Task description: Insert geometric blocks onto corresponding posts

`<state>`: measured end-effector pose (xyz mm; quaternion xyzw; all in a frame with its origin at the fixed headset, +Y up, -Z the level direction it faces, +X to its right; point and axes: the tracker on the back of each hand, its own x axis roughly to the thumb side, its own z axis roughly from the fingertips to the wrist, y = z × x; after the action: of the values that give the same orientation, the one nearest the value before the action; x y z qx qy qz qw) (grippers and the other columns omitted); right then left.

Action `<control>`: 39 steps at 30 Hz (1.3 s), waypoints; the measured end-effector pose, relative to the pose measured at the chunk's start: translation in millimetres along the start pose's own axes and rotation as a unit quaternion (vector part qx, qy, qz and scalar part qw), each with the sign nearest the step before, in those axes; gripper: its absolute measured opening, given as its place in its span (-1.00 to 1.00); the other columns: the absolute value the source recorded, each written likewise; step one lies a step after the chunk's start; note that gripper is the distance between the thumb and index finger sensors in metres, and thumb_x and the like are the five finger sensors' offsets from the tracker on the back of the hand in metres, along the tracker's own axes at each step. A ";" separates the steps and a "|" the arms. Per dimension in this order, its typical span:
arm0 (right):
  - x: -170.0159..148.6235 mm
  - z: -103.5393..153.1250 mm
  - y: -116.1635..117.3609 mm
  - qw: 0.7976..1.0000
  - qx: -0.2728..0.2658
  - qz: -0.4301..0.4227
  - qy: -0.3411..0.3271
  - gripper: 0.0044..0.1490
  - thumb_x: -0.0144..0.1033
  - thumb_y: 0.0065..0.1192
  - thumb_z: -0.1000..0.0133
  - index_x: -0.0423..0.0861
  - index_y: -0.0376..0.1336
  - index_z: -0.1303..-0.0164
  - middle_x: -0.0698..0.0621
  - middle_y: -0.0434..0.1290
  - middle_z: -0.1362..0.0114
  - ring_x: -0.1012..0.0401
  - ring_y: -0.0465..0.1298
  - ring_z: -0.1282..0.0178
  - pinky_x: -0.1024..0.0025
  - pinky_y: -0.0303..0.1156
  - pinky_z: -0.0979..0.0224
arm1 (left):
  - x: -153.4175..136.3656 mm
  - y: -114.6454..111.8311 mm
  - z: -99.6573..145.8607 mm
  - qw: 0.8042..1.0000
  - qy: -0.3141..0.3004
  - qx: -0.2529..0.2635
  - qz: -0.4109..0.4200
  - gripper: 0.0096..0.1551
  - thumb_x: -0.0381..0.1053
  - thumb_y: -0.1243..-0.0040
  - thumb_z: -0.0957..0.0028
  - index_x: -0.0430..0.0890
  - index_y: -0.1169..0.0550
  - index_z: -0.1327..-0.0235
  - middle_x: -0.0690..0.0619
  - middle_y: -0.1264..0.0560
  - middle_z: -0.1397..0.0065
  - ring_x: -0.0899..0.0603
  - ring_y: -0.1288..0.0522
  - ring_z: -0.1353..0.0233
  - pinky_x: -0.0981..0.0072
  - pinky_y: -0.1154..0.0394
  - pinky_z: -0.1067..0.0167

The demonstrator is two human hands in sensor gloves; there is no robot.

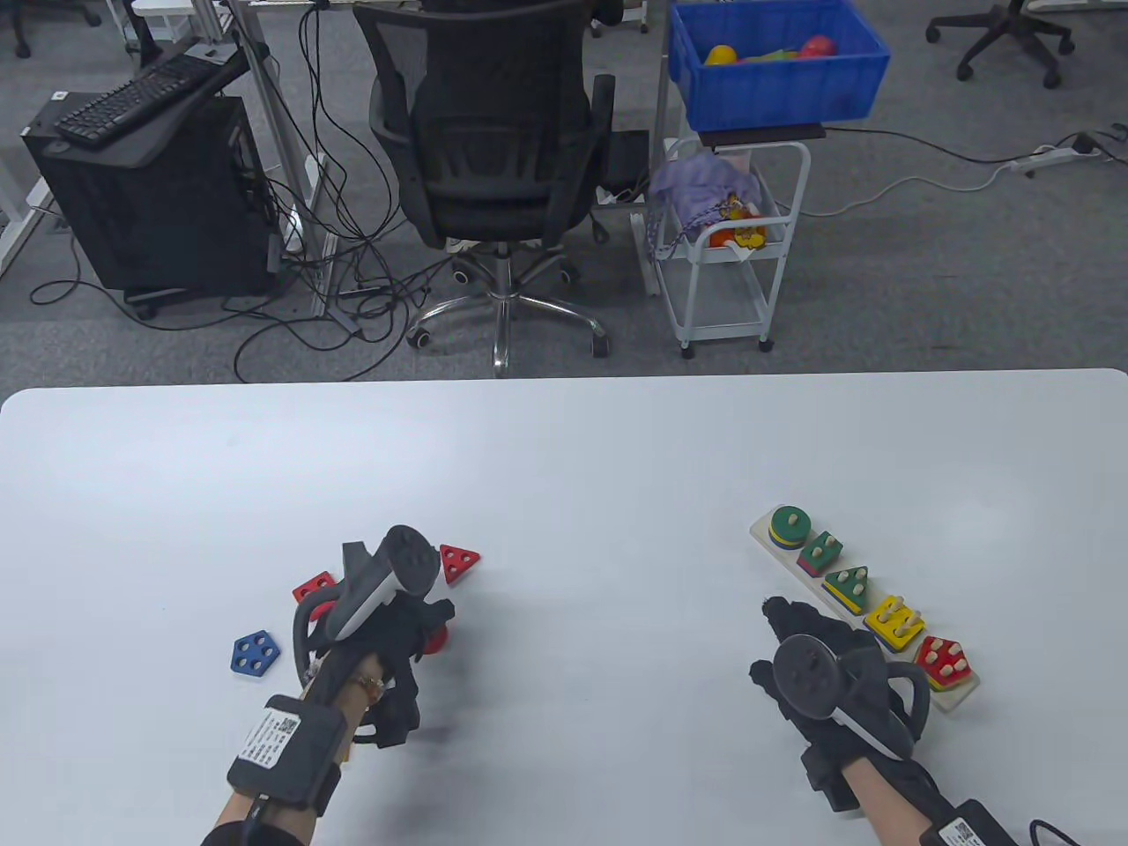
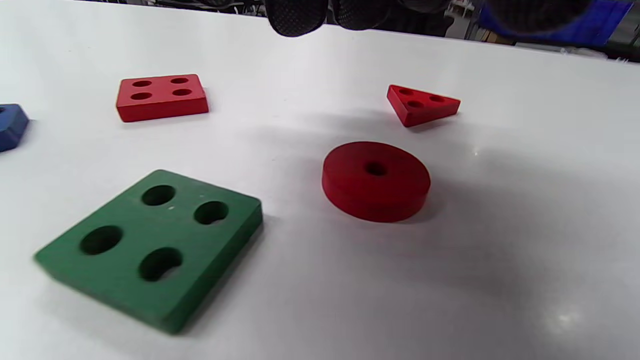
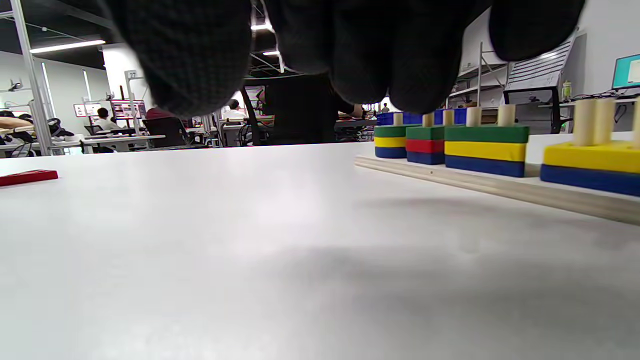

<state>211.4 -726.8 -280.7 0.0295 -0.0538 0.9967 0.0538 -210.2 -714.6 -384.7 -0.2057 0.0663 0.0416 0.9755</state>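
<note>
The left hand [image 1: 397,617] is positioned above the loose blocks at 7 o'clock on the surface [image 1: 564,458]; nothing is grasped, fingers relaxed. A red ring [image 2: 376,180], green square [image 2: 150,245], red square [image 2: 161,96], red triangle [image 2: 422,103] and blue pentagon [image 1: 255,653] lie there. The right hand [image 1: 820,652] is released beside the post board [image 1: 956,696] at 4 o'clock, where stacked blocks are seated. A blue bin [image 1: 775,62] at 1 o'clock holds coloured toys.
</note>
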 end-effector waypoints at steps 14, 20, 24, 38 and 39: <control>8.9 0.7 1.3 0.999 0.038 0.005 -0.036 -0.23 0.04 0.34 -0.01 -0.05 0.27 -0.39 -0.13 0.48 -0.40 -0.12 0.54 -0.32 -0.33 0.32 -0.36 | 55.8 -9.7 -71.6 0.989 0.092 -0.021 -0.112 -0.23 0.22 -0.28 0.13 0.35 -0.31 -0.42 0.29 -0.23 -0.67 -0.02 -0.39 -0.59 -0.03 -0.23 -0.57; 10.6 0.2 3.2 0.998 0.045 0.007 -0.041 -0.24 0.04 0.32 -0.02 -0.06 0.27 -0.40 -0.13 0.48 -0.40 -0.13 0.53 -0.32 -0.34 0.32 -0.36 | 66.0 -10.3 -75.0 0.981 0.105 0.060 -0.152 -0.29 0.11 -0.42 0.22 0.25 -0.48 -0.29 0.17 -0.47 -0.48 0.04 -0.57 -0.41 0.09 -0.35 -0.55; 11.1 0.5 2.7 0.998 0.046 0.008 -0.042 -0.24 0.04 0.31 -0.03 -0.05 0.26 -0.40 -0.14 0.47 -0.41 -0.13 0.53 -0.33 -0.34 0.31 -0.36 | 68.0 -9.1 -73.8 0.981 0.097 0.049 -0.162 -0.26 0.11 -0.40 0.19 0.21 -0.43 -0.34 0.14 -0.46 -0.50 0.02 -0.57 -0.42 0.07 -0.35 -0.55; 45.6 8.9 -18.6 0.983 -0.070 -0.116 -0.124 0.03 0.08 0.30 -0.02 -0.11 -0.03 -0.59 -0.20 0.20 -0.61 -0.16 0.43 -0.45 -0.34 0.29 -0.38 | 140.7 0.6 15.2 0.887 -0.241 -0.170 0.356 -0.15 0.23 -0.46 0.24 0.16 -0.40 -0.39 0.15 -0.49 -0.46 0.05 -0.60 -0.37 0.10 -0.43 -0.51; 48.7 10.7 -22.7 0.978 -0.091 -0.131 -0.134 0.04 0.08 0.30 -0.02 -0.10 -0.04 -0.59 -0.19 0.19 -0.61 -0.16 0.42 -0.45 -0.34 0.29 -0.38 | 149.3 -6.5 21.3 0.848 -0.263 -0.229 0.399 -0.15 0.23 -0.46 0.23 0.16 -0.40 -0.39 0.14 -0.49 -0.46 0.01 -0.60 -0.37 0.09 -0.43 -0.51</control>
<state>166.1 -700.5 -264.6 0.1645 -0.1462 0.9590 0.1786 -59.6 -703.9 -384.7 -0.3608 -0.1279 0.4935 0.7810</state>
